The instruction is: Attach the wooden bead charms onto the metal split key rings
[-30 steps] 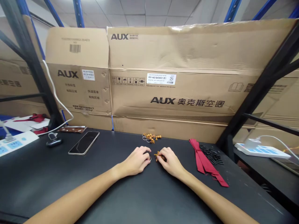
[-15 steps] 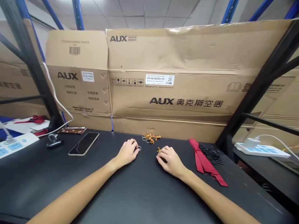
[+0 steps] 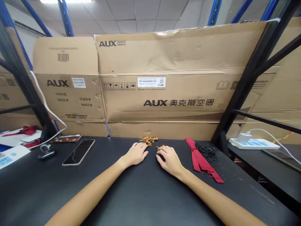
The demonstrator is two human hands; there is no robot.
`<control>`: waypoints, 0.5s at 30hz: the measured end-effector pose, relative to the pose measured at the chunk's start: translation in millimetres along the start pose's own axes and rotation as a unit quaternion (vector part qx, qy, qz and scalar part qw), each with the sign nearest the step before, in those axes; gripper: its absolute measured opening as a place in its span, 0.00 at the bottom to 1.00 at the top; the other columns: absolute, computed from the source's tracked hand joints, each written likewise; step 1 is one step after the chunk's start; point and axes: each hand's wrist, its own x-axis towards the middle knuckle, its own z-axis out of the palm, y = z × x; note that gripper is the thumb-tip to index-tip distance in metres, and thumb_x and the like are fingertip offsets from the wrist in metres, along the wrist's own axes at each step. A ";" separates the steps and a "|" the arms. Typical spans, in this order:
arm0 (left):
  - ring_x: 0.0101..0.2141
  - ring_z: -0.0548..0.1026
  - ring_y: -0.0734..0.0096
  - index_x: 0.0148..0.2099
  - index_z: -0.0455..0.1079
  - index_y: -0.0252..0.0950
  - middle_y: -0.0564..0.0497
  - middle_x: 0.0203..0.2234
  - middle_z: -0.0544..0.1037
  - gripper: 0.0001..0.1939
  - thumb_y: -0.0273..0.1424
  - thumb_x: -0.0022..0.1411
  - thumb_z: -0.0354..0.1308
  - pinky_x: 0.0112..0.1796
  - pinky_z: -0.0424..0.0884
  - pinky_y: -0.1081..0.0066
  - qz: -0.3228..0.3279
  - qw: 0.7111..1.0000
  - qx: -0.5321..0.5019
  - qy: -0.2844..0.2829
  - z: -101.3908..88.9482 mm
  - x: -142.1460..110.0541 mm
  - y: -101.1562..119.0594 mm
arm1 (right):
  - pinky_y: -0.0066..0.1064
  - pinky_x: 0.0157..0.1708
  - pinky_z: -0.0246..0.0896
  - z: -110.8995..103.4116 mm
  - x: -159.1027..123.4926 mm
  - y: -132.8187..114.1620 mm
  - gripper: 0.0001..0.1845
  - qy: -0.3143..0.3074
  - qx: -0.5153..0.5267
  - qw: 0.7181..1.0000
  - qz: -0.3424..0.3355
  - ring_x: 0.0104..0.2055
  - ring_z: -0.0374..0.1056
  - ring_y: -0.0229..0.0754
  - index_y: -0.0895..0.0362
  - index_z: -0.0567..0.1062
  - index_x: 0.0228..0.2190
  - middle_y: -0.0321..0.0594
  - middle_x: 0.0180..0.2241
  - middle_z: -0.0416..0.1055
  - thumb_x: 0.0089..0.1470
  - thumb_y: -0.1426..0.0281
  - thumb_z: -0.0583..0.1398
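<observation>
A small pile of orange-brown beaded keychains (image 3: 148, 140) with metal rings lies at the back of the black table, close to the cardboard. My left hand (image 3: 136, 153) reaches to the near side of this pile, palm down, fingers stretched forward and thumb apart. Its fingertips meet the pile and partly cover a ring; I see nothing gripped in it. To the right, my right hand (image 3: 169, 159) rests on the table with fingers curled over one beaded charm (image 3: 160, 146). Only the charm's far end shows past the fingertips.
Red ribbon strips (image 3: 202, 160) and a heap of black loops (image 3: 208, 152) lie to the right. At left are a phone (image 3: 78, 153), a dark earbud case (image 3: 47, 153) and a brown wrapper (image 3: 67, 138). Cardboard (image 3: 162, 111) walls the back, between black metal posts (image 3: 235, 94).
My left hand has moved forward and right to the beaded pile, its fingers straightening. My right hand stays curled by its charm. The whole view has shifted slightly.
</observation>
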 end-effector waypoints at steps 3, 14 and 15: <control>0.52 0.69 0.58 0.54 0.66 0.35 0.43 0.51 0.73 0.16 0.32 0.67 0.49 0.53 0.63 0.59 0.019 0.999 -0.044 0.011 -7.1 -9.4 7.7 | 0.43 0.48 0.59 -1.9 -0.3 -2.3 0.11 -0.002 0.032 0.999 -0.029 0.50 0.64 0.49 0.55 0.74 0.40 0.46 0.45 0.72 0.56 0.74 0.55; 0.40 0.75 0.68 0.45 0.70 0.38 0.49 0.39 0.76 0.08 0.29 0.65 0.52 0.45 0.68 0.70 0.079 0.973 -0.217 -0.013 -24.1 -44.6 28.6 | 0.40 0.46 0.62 -1.5 -4.5 -13.8 0.13 -0.101 0.126 0.984 -0.072 0.44 0.66 0.45 0.54 0.73 0.38 0.41 0.41 0.74 0.53 0.78 0.55; 0.40 0.75 0.68 0.44 0.70 0.38 0.50 0.38 0.76 0.07 0.30 0.65 0.53 0.45 0.68 0.70 0.073 0.973 -0.219 -0.009 -23.1 -43.7 28.4 | 0.39 0.44 0.62 -1.1 -4.4 -13.1 0.12 -0.099 0.126 0.985 -0.065 0.42 0.66 0.44 0.54 0.72 0.37 0.41 0.39 0.73 0.53 0.79 0.54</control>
